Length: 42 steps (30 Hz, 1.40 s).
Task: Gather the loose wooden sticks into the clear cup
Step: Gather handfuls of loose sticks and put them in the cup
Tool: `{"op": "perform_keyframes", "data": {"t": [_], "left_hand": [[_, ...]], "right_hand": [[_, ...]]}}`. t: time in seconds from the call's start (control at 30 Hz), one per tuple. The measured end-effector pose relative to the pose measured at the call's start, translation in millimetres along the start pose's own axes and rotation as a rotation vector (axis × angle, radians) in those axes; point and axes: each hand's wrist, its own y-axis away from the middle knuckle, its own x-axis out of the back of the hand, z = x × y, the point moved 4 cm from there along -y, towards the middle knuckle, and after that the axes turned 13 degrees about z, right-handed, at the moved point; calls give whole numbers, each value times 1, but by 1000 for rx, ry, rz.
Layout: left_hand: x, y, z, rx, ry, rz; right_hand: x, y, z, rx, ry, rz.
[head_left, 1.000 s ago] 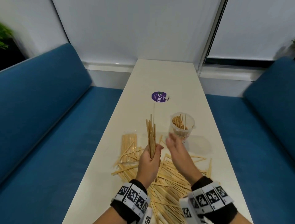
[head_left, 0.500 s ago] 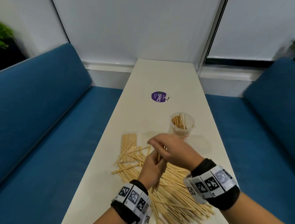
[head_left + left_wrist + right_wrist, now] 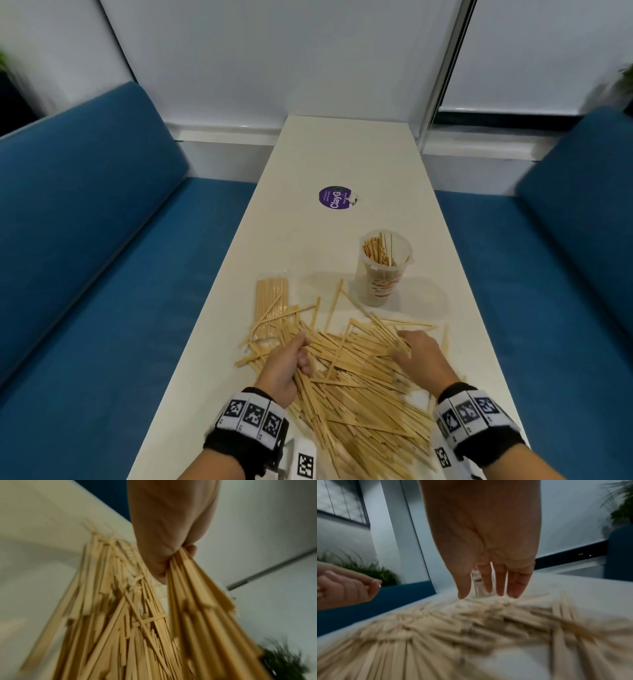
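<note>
Progress is pretty early tbh: only a few sticks are stood in the clear cup (image 3: 383,267) toward the worktop's (image 3: 346,150) right edge, while most loose sticks (image 3: 359,370) are left piled at the near end. A bundle is gripped by the left hand (image 3: 286,368); the right hand (image 3: 419,356) is spread flat on the pile, nothing held.

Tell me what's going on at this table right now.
A person is collecting loose wooden sticks scattered across a white table. The left hand grips a bundle of sticks low at the pile. The right hand reaches with straight fingers onto the pile's right side. The clear cup stands upright beyond the pile, already holding some sticks. Most sticks lie on the table.
</note>
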Motion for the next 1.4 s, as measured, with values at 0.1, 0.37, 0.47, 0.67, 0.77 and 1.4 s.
{"op": "perform_keyframes", "data": {"t": [0.1, 0.37, 0.47, 0.67, 0.77, 1.4], "left_hand": [[7, -2, -12, 139, 14, -4], [1, 17, -27, 273, -111, -133], [0, 20, -26, 285, -154, -145], [2, 26, -31, 353, -227, -204], [2, 32, -32, 352, -284, -260], [-10, 24, 3, 80, -99, -175]], "right_hand": [[-21, 4, 10, 33, 206, 3], [-18, 9, 6, 85, 47, 178], [-13, 11, 4, 46, -30, 174], [5, 13, -1, -22, -191, 178], [14, 15, -5, -72, -323, 165], [40, 34, -74, 10, -801, 44]]}}
